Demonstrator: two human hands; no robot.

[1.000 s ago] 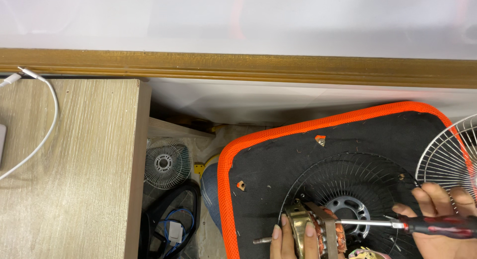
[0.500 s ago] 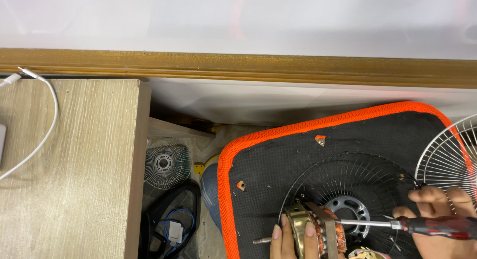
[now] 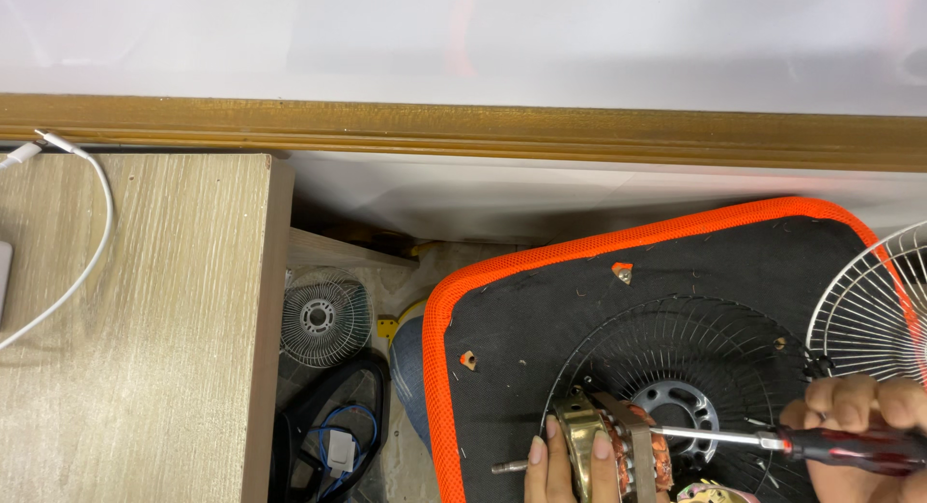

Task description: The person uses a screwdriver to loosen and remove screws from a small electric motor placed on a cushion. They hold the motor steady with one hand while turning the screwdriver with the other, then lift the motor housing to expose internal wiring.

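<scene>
Brass-coloured fan motor (image 3: 606,450) sits on a black wire guard (image 3: 715,368) over an orange-edged black mat (image 3: 541,320). Left hand (image 3: 570,469) fingers grip the motor; right hand (image 3: 859,435) fingers clasp a red-handled screwdriver (image 3: 801,443), tip at the motor.

wall (image 3: 463,30): pale, glossy, evenly lit | wooden rail (image 3: 463,126): brown, running full width below it | bench (image 3: 135,329): light wood-grain top, left | white cable (image 3: 92,223): curving across the bench | floor gap (image 3: 338,435): dim, cluttered
</scene>
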